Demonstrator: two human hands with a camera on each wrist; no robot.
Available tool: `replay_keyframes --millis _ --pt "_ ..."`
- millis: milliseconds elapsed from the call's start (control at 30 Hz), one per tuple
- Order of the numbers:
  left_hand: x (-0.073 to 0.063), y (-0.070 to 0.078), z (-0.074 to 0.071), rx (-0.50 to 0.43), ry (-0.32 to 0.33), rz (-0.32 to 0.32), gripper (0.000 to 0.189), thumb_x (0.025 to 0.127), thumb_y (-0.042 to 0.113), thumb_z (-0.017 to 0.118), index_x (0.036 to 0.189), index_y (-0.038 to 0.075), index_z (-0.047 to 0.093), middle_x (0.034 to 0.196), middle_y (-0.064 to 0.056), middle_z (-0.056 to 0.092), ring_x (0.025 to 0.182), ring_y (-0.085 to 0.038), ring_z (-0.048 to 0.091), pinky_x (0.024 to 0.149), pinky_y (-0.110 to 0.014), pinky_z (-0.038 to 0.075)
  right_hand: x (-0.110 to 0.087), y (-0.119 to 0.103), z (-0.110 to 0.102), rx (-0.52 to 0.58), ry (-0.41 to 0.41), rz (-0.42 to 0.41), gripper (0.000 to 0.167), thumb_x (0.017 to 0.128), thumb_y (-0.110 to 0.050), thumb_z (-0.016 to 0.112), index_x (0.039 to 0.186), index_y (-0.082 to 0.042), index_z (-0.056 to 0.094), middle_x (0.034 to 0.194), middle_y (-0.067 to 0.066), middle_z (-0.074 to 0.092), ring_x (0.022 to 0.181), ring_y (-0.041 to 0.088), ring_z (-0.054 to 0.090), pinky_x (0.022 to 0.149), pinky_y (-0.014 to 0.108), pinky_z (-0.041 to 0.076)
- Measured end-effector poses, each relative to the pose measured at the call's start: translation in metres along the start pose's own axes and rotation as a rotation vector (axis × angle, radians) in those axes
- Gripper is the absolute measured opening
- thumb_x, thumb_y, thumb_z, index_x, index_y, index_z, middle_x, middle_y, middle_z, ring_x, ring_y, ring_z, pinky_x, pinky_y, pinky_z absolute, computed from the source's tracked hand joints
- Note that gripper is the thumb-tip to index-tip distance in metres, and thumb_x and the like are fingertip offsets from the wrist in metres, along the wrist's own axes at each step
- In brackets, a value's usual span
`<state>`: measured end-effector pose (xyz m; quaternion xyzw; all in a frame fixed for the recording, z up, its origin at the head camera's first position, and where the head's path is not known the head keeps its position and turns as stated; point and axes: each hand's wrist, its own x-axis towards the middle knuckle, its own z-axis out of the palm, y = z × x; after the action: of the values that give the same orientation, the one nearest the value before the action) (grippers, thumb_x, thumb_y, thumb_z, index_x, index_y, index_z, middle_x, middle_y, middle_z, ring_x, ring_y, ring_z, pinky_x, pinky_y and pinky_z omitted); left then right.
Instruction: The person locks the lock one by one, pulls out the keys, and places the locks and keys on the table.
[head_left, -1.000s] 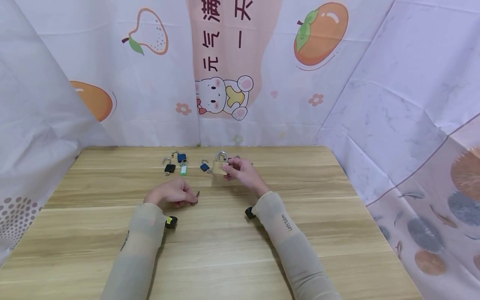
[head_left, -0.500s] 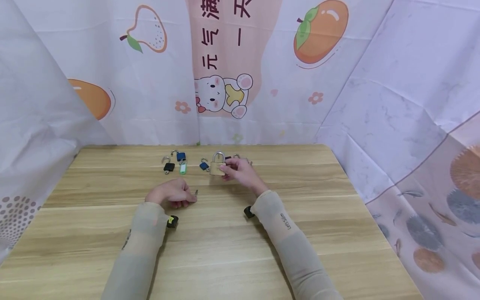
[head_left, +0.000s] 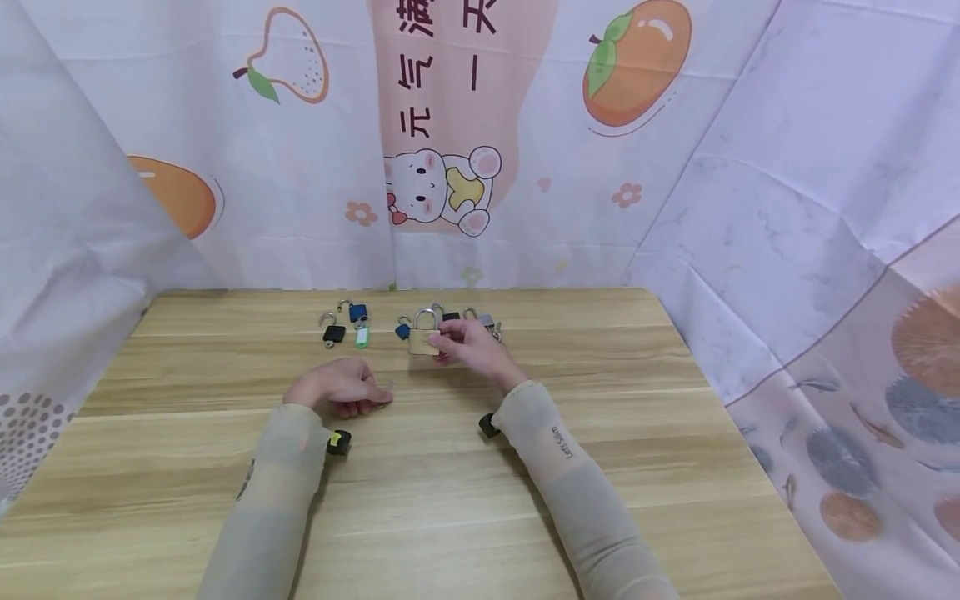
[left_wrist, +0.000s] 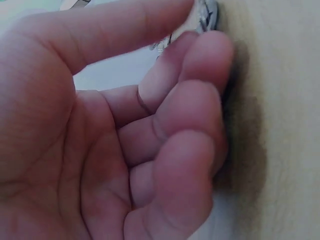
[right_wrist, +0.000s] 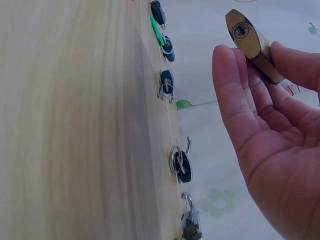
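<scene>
My right hand [head_left: 476, 348] holds a brass padlock [head_left: 422, 342] upright above the table, its silver shackle on top, pinched at its right side by thumb and fingers. In the right wrist view the padlock's keyhole end [right_wrist: 241, 31] faces the camera. My left hand [head_left: 343, 388] is low over the table, to the left of and nearer than the padlock. Its thumb and index finger pinch a small metal key [left_wrist: 209, 14], mostly hidden by the fingertips; the other fingers are curled. Hand and padlock are apart.
Along the table's back lie several open padlocks: a black one [head_left: 333, 334], a blue one [head_left: 358, 312] with a green tag [head_left: 362, 337], a smaller blue one [head_left: 402, 331], a black one [head_left: 451, 317] partly hidden and a grey one [head_left: 486, 321]. A printed curtain [head_left: 315, 208] hangs behind.
My right hand has moved the padlock a little to the left and slightly nearer. The key in my left hand, earlier sticking up past the fingertips, shows less now. The head view has shifted slightly.
</scene>
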<state>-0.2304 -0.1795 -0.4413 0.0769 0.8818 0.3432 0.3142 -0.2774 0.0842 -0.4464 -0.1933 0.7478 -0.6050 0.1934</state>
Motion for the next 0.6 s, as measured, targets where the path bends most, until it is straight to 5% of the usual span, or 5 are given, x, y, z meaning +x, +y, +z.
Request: replay_keyframes --millis 267,400,600 --pt "0.003 -0.005 -0.012 -0.178 0.160 0.261 0.041 0.098 0.028 0.070 0.125 -0.003 0.063 0.099 -0.013 0.070 0.082 -0.025 0.066 0.070 -0.033 0.057 0.010 -0.003 0.019 0.006 -0.010 0.034 0.023 0.102 -0.017 0.065 0.111 0.005 0.066 0.095 0.016 0.068 0.091 0.038 0.071 0.081 0.042 0.061" --pt "0.005 -0.006 -0.016 -0.181 0.223 0.375 0.050 0.098 0.019 0.070 0.140 -0.004 0.054 0.113 -0.015 0.071 0.101 -0.028 0.068 0.083 -0.037 0.058 0.015 -0.002 0.029 -0.015 -0.014 0.051 0.023 0.102 -0.017 0.064 0.111 0.004 0.066 0.095 0.019 0.069 0.084 0.031 0.072 0.078 0.039 0.062" --pt "0.003 -0.007 -0.018 -0.192 0.225 0.393 0.053 0.096 0.015 0.072 0.140 -0.007 0.052 0.117 -0.017 0.070 0.106 -0.028 0.066 0.090 -0.036 0.056 0.023 -0.001 0.044 0.024 -0.016 0.083 0.022 0.102 -0.015 0.065 0.112 0.005 0.065 0.093 0.015 0.068 0.086 0.035 0.071 0.076 0.040 0.062"
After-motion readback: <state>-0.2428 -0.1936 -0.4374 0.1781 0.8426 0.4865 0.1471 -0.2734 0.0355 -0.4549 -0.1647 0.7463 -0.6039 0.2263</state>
